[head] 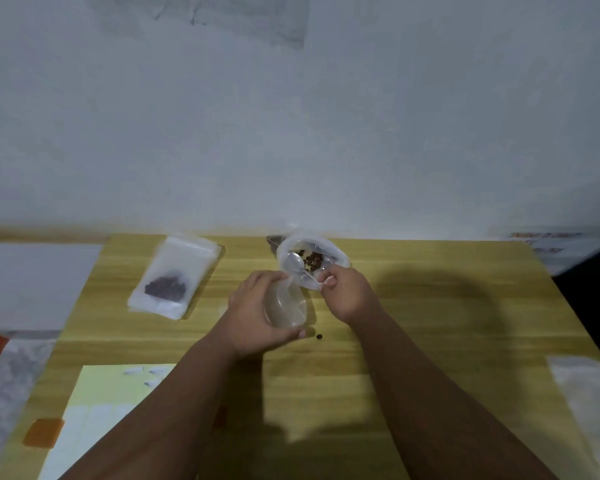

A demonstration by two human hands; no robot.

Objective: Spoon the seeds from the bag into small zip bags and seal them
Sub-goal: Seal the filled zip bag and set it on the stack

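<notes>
Left hand (257,308) is wrapped round a small zip bag (286,306), fingers curled along its far side and thumb under the near end; the bag looks clear and empty. Right hand (349,294) pinches the handle of the spoon (296,262) between fingertips and thumb, and whether the plastic rim is caught in that pinch too is hard to say. The spoon's bowl sits inside the open seed bag (326,244), at 12 o'clock from the hands, right beside the dark seeds (313,259). The far side of that bag is blurred, and something dark behind it at its 10 o'clock can't be made out.

One loose seed (319,337) lies on the table (447,323), just at 5 o'clock from the left thumb. Out at 10 o'clock, well apart, filled zip bags (174,275) lie flat in a stack with seeds showing through the top one. At 7 o'clock a pale label sheet (111,410) is partly covered by the left forearm, with an orange tag (44,433) at its left. A clear packet (582,386) at 4 o'clock is cut off by the frame.

Bare wood runs from the right hand toward 3 o'clock; the table's far edge meets the wall (291,116) just behind the seed bag
</notes>
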